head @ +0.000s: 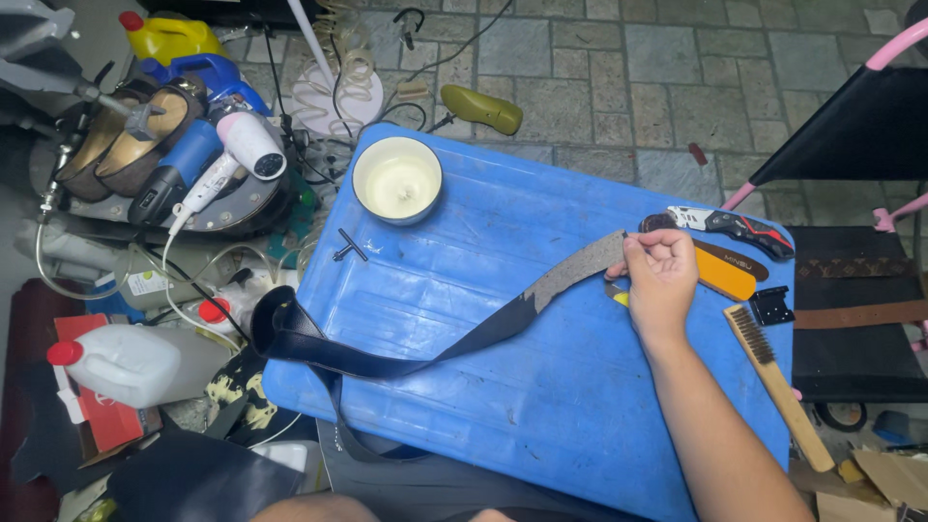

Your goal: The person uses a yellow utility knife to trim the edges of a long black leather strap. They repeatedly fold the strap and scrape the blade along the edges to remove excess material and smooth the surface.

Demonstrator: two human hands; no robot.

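Head view: While only one hand shows, the whole blue bench (541,387) lies in sight, a scuffed plastic slab over a stone-tiled floor (619,77).
Right hand: the right hand (659,275) rests near the right end of the bench, its grip pinched together on the tip of the strap, thumb and fingers closed around that end.
Left hand: out of sight, so its grip cannot be told.
Strap: the long strap (483,333) runs from the pinched tip, where its grey rough side faces up, leftward and nearer across the bench, turning dark and glossy, then curls into a loop (280,324) hanging off the left edge.
Bowl: a white bowl (397,180) of pale cream stands at the far left corner of the bench, well apart from the hand.
Small tool: a little black T-shaped piece (350,247) lies just near of the bowl.
Right edge: a utility knife (735,227) with a red and black handle lies far of the hand; an orange-handled tool (725,274) lies touching the hand's right side; a wooden wire brush (778,382) lies along the right edge; a small black clip (771,305) sits just beside the brush head.
Left clutter: a white hair dryer (237,150), a blue power tool (179,169) and a white jug (126,362) with a red cap sit on the floor.
Far right: a black chair (860,126) with pink tubing holds brown straps (855,314).
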